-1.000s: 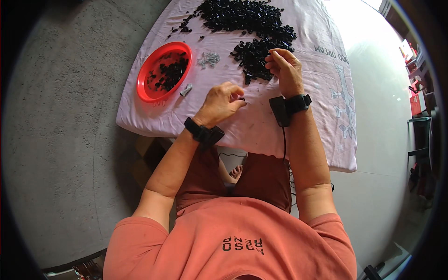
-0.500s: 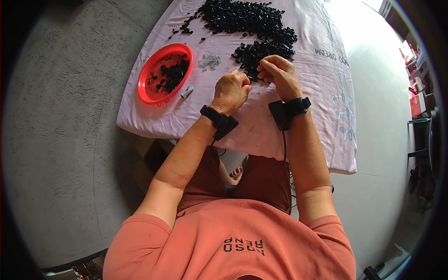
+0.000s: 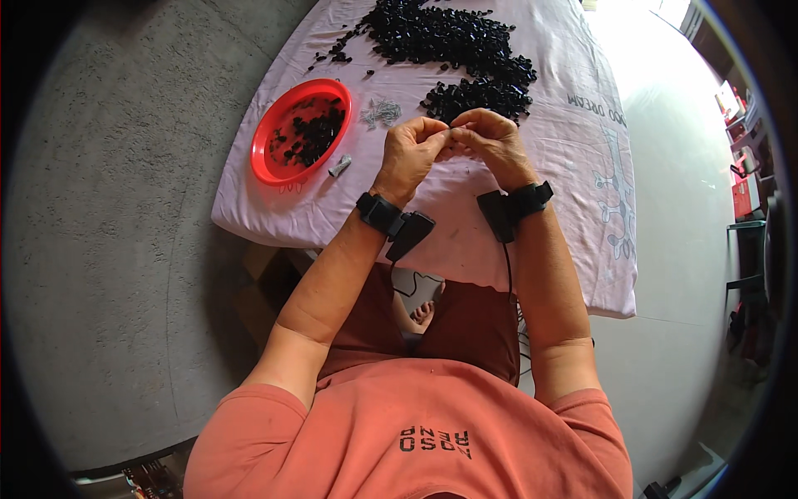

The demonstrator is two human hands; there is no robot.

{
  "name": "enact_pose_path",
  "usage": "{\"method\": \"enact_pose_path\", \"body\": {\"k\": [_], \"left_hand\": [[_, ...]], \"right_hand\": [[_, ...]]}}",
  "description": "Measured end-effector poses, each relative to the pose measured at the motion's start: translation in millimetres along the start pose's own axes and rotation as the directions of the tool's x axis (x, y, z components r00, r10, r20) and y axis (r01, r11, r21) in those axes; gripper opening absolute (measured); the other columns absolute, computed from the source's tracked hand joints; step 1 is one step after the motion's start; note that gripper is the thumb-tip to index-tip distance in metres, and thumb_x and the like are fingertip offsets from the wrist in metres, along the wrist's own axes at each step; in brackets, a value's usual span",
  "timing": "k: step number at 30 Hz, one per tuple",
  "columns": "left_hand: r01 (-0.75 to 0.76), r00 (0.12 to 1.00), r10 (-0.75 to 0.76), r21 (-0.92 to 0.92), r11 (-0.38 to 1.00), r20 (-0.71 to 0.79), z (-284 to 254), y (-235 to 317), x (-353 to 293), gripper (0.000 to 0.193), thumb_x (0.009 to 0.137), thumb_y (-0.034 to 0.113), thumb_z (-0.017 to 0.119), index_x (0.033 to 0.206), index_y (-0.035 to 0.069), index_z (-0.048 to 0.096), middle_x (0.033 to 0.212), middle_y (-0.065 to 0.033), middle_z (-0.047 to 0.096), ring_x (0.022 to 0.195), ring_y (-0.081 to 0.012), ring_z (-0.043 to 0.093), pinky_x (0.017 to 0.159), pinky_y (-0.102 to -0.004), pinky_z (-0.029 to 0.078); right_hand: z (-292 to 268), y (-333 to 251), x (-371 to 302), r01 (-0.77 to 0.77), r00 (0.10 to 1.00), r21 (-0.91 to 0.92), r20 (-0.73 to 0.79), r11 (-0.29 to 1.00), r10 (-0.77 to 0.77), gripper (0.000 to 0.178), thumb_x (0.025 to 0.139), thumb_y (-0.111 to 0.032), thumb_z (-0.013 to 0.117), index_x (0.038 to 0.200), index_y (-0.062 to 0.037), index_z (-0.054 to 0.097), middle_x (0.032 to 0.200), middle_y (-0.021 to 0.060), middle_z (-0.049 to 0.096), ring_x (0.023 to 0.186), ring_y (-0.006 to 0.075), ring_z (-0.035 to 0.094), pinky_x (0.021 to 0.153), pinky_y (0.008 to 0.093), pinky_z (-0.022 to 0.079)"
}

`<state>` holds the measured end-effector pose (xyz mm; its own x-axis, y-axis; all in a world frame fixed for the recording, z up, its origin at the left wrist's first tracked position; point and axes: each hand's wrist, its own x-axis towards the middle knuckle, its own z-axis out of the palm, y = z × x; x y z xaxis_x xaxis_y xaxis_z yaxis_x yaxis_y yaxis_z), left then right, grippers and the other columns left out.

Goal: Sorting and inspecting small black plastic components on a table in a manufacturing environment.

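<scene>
My left hand (image 3: 409, 155) and my right hand (image 3: 493, 145) meet fingertip to fingertip over the table, just on my side of a heap of small shiny black pieces (image 3: 478, 96). Both are closed in a pinch. Whatever sits between the fingertips is too small and covered to make out. Left of my left hand lies a little pile of thin silvery pieces (image 3: 381, 113). A red round basin (image 3: 259, 158) farther left holds more black pieces (image 3: 314, 137). Between basin and hand rests a small grey tube-like object (image 3: 340, 165).
A larger mound of black pieces (image 3: 440, 37) covers the table's far side, with strays to its left. The table wears a pale pink cloth (image 3: 573, 241) with printed figures. Black straps with small boxes (image 3: 407, 229) and cables are on my wrists. Shelves (image 3: 742, 191) stand at the far right.
My hands have come together; before, they were apart, the right one at the edge of the black heap. The whole view has shifted slightly.
</scene>
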<state>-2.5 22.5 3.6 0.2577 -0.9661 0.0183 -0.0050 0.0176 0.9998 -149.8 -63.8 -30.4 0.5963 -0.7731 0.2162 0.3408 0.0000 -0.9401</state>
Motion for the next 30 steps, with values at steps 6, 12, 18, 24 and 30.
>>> {"method": "enact_pose_path", "body": {"k": [6, 12, 18, 24, 30], "left_hand": [[-0.055, 0.998, 0.056, -0.021, 0.998, 0.026, -1.6, -9.3, 5.7, 0.011, 0.095, 0.009, 0.061, 0.1, 0.0, 0.065, 0.087, -0.0052, 0.07, 0.074, -0.0107, 0.066, 0.069, -0.0231, 0.052], [-0.221, 0.943, 0.331, 0.683, 0.696, -0.032, -69.1, -27.0, 38.3, 0.009, 0.091, 0.007, 0.062, 0.095, 0.002, 0.068, 0.084, -0.0058, 0.071, 0.072, -0.011, 0.066, 0.066, -0.0255, 0.052], [-0.209, 0.927, 0.374, 0.851, 0.481, 0.016, -77.2, -35.5, 42.4, 0.014, 0.082, 0.009, 0.066, 0.094, 0.006, 0.072, 0.086, -0.0112, 0.071, 0.075, -0.02, 0.068, 0.07, -0.0317, 0.053], [-0.188, 0.938, 0.345, 0.88, 0.437, 0.029, -58.6, -40.8, 51.9, 0.015, 0.079, 0.008, 0.066, 0.093, 0.007, 0.073, 0.09, -0.012, 0.069, 0.081, -0.0247, 0.068, 0.076, -0.035, 0.054], [-0.178, 0.95, 0.308, 0.908, 0.38, 0.057, -61.8, -45.6, 55.3, 0.009, 0.079, 0.009, 0.066, 0.087, 0.007, 0.07, 0.09, -0.0131, 0.068, 0.082, -0.0283, 0.067, 0.077, -0.0378, 0.053]], "right_hand": [[-10.0, 12.7, 3.1, -0.014, 0.997, 0.064, 0.073, 0.998, 0.009, 0.011, 0.094, -0.011, 0.065, 0.103, -0.005, 0.065, 0.09, 0.0043, 0.07, 0.082, 0.0107, 0.068, 0.068, 0.0241, 0.054], [1.4, -3.3, 0.7, -0.08, 0.994, 0.136, -0.065, 0.987, 0.09, 0.009, 0.095, -0.013, 0.064, 0.1, -0.0055, 0.064, 0.093, 0.006, 0.072, 0.08, 0.0126, 0.07, 0.068, 0.023, 0.055], [-1.6, 1.6, 1.8, -0.066, 0.991, 0.071, -0.11, 0.995, 0.074, 0.014, 0.094, -0.013, 0.065, 0.106, -0.0057, 0.068, 0.094, 0.0052, 0.072, 0.081, 0.0118, 0.07, 0.069, 0.0218, 0.054], [-2.8, 6.0, 2.1, -0.095, 0.987, 0.049, -0.127, 0.994, 0.1, 0.016, 0.094, -0.012, 0.065, 0.107, -0.0053, 0.069, 0.094, 0.0046, 0.072, 0.082, 0.011, 0.07, 0.07, 0.0212, 0.054], [-5.5, 8.4, 3.1, -0.118, 0.99, 0.008, -0.072, 0.993, 0.118, 0.017, 0.094, -0.011, 0.065, 0.109, -0.0043, 0.068, 0.095, 0.0044, 0.071, 0.084, 0.0115, 0.07, 0.071, 0.0215, 0.054]]}}
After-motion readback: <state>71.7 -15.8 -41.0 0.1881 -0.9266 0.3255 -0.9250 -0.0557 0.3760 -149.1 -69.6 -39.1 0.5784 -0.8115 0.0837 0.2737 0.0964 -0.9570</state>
